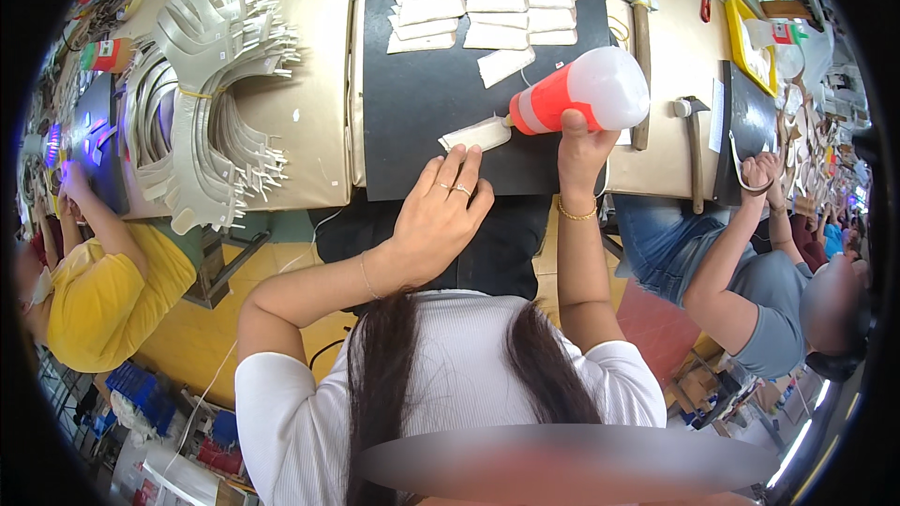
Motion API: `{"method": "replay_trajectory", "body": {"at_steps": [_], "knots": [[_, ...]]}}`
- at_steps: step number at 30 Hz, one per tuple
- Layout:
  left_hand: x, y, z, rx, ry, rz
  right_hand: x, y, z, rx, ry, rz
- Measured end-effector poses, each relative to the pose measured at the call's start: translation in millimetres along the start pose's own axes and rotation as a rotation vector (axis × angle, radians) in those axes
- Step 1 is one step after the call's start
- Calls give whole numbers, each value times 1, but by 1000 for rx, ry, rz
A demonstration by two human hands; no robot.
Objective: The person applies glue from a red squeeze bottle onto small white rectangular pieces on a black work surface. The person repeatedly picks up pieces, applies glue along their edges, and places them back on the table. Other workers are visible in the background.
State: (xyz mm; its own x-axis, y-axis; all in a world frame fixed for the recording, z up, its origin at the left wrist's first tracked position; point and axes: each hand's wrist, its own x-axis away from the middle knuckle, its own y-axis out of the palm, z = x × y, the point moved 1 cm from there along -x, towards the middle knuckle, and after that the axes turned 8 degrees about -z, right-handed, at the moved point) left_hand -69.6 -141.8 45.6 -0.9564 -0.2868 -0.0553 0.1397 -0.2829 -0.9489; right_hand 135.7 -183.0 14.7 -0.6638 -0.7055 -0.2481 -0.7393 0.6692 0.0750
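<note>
My right hand is wrapped round a translucent squeeze bottle with a red band. The bottle lies tilted, its nozzle pointing left onto the end of a small cream-coloured strip. My left hand is open, with fingertips resting at the near edge of that strip. Both hands are over a black work board. Several similar cream pieces lie in overlapping columns at the board's far side. One more cream piece sits askew below them.
To the left lies a big bundle of pale curved straps, tied with a band. Hammers and a mallet lie at the right, near a yellow tray. Co-workers sit on both sides, one in a yellow shirt.
</note>
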Motion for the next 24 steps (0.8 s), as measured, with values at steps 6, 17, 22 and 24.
{"method": "replay_trajectory", "body": {"at_steps": [6,17,22,24], "knots": [[-4,-5,-3,46,14,0,25,-12,2,-31,29,-2],[-28,-20,-58,365,-264,143,45,-18,15,-34,4,131],[-30,-14,-63,402,-345,29,66,-9,19,45,-36,133],[-30,-13,-65,406,-344,10,71,-3,20,179,-84,81]]}}
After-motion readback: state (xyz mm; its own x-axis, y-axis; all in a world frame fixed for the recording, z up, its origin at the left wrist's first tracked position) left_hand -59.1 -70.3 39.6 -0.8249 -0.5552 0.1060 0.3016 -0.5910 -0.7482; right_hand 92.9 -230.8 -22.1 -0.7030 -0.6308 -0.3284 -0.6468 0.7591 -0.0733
